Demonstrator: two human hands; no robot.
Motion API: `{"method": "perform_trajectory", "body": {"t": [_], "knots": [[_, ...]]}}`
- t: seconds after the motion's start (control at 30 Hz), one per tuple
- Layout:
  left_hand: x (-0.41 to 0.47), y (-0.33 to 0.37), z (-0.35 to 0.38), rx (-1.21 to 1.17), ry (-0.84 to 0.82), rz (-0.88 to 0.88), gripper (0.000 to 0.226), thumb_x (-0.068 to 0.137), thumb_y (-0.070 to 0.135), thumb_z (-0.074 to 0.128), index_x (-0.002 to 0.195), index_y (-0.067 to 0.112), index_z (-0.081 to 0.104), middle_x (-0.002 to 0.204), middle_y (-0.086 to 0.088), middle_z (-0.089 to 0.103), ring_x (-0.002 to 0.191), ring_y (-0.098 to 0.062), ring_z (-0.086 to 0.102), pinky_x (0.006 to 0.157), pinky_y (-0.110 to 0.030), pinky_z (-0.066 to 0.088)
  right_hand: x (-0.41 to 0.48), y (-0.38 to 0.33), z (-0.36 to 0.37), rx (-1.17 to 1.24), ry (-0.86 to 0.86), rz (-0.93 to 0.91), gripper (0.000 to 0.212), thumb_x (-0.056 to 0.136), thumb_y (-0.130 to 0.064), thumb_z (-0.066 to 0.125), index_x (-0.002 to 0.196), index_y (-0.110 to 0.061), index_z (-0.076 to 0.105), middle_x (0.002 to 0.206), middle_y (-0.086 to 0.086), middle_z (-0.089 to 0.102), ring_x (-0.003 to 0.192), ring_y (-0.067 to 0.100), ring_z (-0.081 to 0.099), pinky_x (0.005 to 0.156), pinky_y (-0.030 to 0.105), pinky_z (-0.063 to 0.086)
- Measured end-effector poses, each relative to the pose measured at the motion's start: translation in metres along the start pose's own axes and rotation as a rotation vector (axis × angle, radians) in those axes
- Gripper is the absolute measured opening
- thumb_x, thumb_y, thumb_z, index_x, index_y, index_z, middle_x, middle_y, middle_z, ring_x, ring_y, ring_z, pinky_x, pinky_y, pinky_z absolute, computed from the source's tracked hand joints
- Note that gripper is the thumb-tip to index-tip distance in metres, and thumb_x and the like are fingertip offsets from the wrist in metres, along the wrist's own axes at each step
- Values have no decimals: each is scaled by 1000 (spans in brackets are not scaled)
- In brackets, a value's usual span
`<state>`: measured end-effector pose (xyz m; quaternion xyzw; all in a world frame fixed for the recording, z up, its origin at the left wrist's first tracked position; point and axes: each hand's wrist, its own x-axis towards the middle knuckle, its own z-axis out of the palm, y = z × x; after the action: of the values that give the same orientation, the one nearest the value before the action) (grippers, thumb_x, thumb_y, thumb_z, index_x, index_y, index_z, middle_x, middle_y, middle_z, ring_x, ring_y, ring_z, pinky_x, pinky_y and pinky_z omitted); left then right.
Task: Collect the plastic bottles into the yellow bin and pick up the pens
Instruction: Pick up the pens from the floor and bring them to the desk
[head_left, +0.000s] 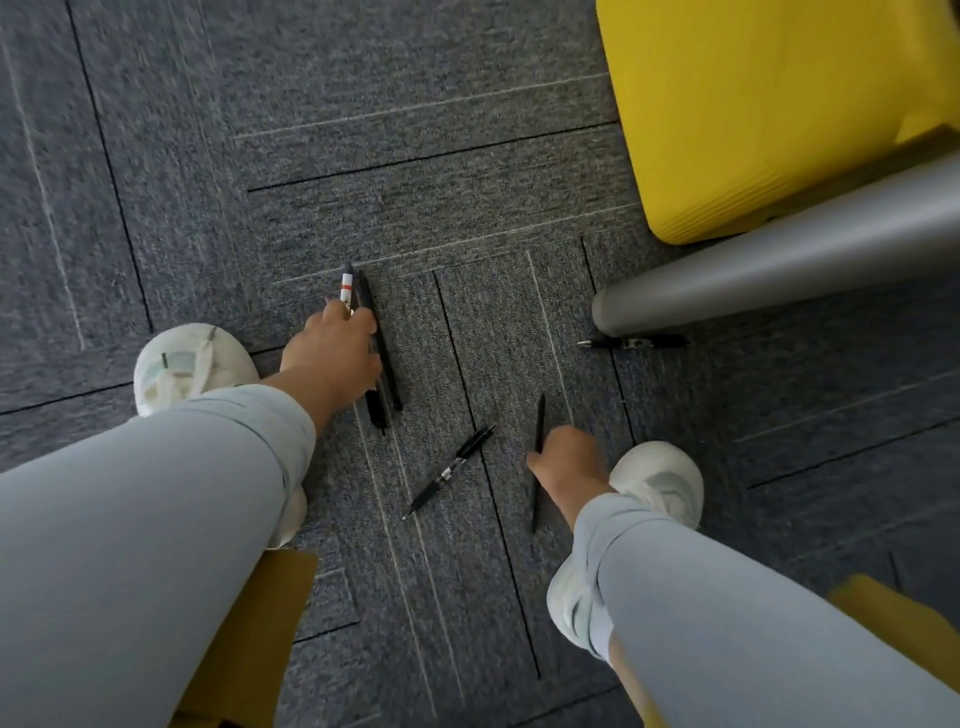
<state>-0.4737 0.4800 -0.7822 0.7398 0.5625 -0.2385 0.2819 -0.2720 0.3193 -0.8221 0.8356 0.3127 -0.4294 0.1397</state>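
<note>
My left hand (332, 353) reaches down to the grey carpet and grips a bundle of pens: a white pen with red bands (346, 286) sticks out above the fingers, with black pens (382, 358) alongside. My right hand (563, 457) holds a thin black pen (539, 421) near its middle. A black click pen (451, 467) lies loose on the carpet between my hands. Another black pen (634, 342) lies by the foot of a grey leg. The yellow bin (753, 114) stands at the upper right. No bottles are in view.
A thick grey tube leg (779, 265) slants across the right side in front of the bin. My white shoes (192, 358) (660, 478) stand on either side of the pens. A brown cardboard piece (249, 639) lies at the bottom left.
</note>
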Motion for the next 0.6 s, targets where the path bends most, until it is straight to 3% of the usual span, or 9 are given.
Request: {"method": "perform_trajectory", "body": {"t": [0.1, 0.23, 0.37, 0.6], "knots": [[1, 1, 3, 6, 4, 4, 42, 92, 26, 52, 132, 13, 43, 132, -17, 37, 119, -38, 41, 92, -50, 45, 2, -4, -17, 11, 110, -120, 24, 99, -23, 40, 112, -6, 50, 101, 16, 64, 95, 36, 60, 66, 33, 38], [4, 3, 6, 16, 14, 3, 45, 92, 26, 52, 134, 16, 41, 133, -17, 35, 121, -38, 38, 93, -50, 43, 16, 1, -47, -121, 275, -272, 25, 101, -20, 35, 120, -12, 48, 110, 15, 55, 97, 35, 56, 70, 37, 41], [5, 2, 10, 60, 55, 2, 45, 93, 28, 51, 135, 19, 40, 133, -16, 34, 120, -36, 37, 92, -48, 44, 38, 21, -78, -330, 343, -234, 31, 91, -8, 50, 121, -15, 51, 125, 13, 43, 101, 36, 57, 81, 42, 47], [5, -6, 17, 92, 55, -22, 50, 92, 32, 50, 139, 27, 35, 141, -14, 27, 125, -37, 32, 98, -46, 39, 59, 40, -89, -407, 386, -166, 40, 93, -1, 40, 132, -9, 40, 134, 16, 42, 104, 37, 59, 81, 44, 49]]}}
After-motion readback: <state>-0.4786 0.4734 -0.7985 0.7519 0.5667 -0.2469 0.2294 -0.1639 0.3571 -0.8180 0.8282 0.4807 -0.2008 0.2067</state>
